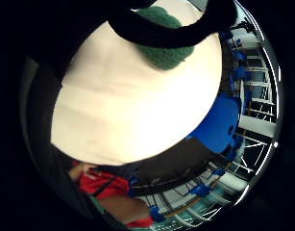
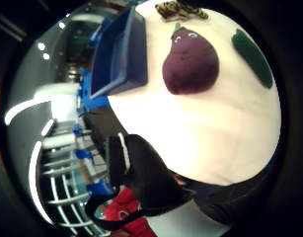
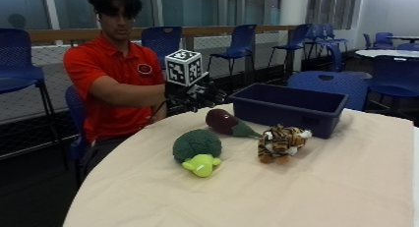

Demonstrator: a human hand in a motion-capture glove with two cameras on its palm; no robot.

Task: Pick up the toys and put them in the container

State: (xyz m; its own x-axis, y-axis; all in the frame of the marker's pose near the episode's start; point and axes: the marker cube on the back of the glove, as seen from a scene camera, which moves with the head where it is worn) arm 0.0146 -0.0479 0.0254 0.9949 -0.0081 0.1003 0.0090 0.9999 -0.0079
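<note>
Three plush toys lie on the cream table (image 3: 327, 187): a green broccoli (image 3: 196, 151) nearest the front, a purple eggplant (image 3: 224, 122) behind it, and a striped tiger (image 3: 282, 142) to the right. The dark blue container (image 3: 288, 107) stands behind the tiger, with nothing visible inside. My gloved right hand (image 3: 198, 97) hovers above the table's far edge, just left of the eggplant, fingers relaxed and holding nothing. The thumb side palm view looks down on the eggplant (image 2: 190, 64), the tiger (image 2: 178, 10), the broccoli (image 2: 252, 57) and the container (image 2: 116, 54). The broccoli (image 1: 166, 53) also shows in the little finger side view.
The person sits at the table's far left edge. Blue chairs (image 3: 327, 82) stand behind the container and along the windows. A second table (image 3: 393, 53) stands at the back right. Bare cloth spreads in front of the toys.
</note>
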